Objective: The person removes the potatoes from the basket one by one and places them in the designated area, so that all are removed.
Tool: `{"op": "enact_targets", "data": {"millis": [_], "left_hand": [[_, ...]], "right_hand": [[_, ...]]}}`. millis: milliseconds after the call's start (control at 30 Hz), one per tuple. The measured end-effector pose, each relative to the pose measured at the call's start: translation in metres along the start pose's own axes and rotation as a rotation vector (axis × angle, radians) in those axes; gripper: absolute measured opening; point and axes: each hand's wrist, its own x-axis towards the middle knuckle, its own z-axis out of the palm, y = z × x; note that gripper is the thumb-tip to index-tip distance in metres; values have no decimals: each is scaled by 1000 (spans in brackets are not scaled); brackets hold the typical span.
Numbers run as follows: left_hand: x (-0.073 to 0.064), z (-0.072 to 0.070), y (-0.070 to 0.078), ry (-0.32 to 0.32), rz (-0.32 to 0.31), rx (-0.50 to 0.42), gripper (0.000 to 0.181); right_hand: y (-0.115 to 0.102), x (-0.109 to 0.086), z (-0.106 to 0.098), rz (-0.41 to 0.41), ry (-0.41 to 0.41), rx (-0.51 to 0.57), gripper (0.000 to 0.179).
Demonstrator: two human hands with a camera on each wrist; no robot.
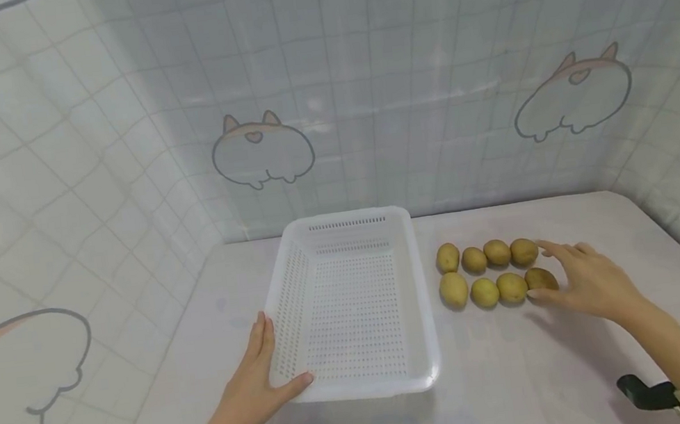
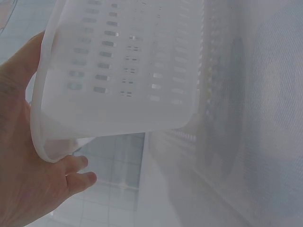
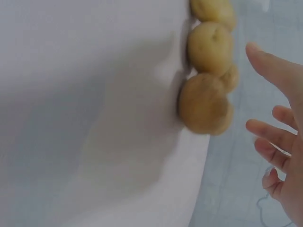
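Observation:
A white perforated plastic basket (image 1: 351, 308) stands on the table with nothing in it. My left hand (image 1: 253, 390) holds its near left corner, thumb over the front rim and fingers along the left side; the left wrist view shows that hand (image 2: 33, 156) around the basket's rim (image 2: 38, 109). To the right of the basket, several potatoes (image 1: 512, 288) lie in two short rows. My right hand (image 1: 593, 281) spreads its thumb and fingers at the right end of these rows. In the right wrist view a gap shows between that hand (image 3: 284, 127) and the end potato (image 3: 203, 104).
The white-covered table (image 1: 491, 376) reaches back to a tile-patterned wall sheet (image 1: 402, 93) with cartoon animals. Similar sheets rise on the left (image 1: 64, 222) and right sides. A black strap piece (image 1: 647, 394) sits by the right wrist at the sleeve.

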Motion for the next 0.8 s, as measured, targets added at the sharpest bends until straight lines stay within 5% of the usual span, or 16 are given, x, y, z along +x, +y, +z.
{"op": "enact_targets", "data": {"millis": [300, 800], "left_hand": [[0, 0, 0, -11, -10, -10, 115], [-1, -1, 3, -10, -4, -18, 114]], "right_hand": [[-44, 11, -10, -104, 117, 33, 69], [-133, 47, -18, -199, 95, 4, 57]]}}
